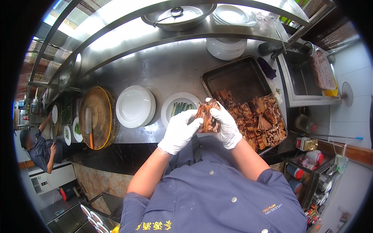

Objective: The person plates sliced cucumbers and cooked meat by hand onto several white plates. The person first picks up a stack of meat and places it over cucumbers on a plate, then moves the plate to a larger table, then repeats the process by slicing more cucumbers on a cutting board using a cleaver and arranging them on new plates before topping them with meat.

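Note:
Between my two white-gloved hands is a bundle of thin brown meat slices (208, 116). My left hand (181, 131) grips the bundle's left side, and my right hand (226, 125) holds its right side. Directly behind my left hand, a white plate (167, 107) carries green vegetable pieces (181, 107). To the right, a dark metal tray (242, 70) holds many similar slices (262, 122) in its nearer part; its far part shows bare metal. A stack of white plates (134, 106) stands left of the vegetable plate.
A cleaver (88, 122) lies on a round wooden chopping block (102, 116) at left. More plates (226, 48) stand under the steel shelf (174, 36). A sink (300, 75) is at right. At far left, a co-worker (43, 148) stands by the counter.

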The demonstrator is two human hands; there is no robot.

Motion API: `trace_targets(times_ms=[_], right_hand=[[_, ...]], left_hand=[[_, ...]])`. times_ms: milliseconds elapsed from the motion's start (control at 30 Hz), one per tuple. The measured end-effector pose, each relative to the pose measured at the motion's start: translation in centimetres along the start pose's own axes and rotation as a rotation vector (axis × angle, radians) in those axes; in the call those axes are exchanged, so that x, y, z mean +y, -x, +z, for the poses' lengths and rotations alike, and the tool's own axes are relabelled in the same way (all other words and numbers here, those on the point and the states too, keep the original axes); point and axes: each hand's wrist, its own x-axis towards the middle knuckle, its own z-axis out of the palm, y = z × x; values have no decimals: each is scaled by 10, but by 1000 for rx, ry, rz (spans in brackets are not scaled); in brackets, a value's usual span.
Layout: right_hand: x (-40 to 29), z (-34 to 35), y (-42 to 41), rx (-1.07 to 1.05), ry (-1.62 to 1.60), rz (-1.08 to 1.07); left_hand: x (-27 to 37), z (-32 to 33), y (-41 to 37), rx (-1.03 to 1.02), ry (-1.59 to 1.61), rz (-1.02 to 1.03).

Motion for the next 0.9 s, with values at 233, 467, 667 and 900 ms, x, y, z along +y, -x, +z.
trace_targets(times_ms=[233,467,667,900], right_hand=[[5,-12,9,-26,-536,9],[19,-8,1,-144,-419,-85],[28,-12,16,-53,-130,-226],[46,-73,59,61,-501,-123]], left_hand=[[4,-3,-2,137,-79,34],[11,17,-13,40,-294,234],[5,36,-4,-115,-276,122],[-5,80,-21,-338,-426,313]])
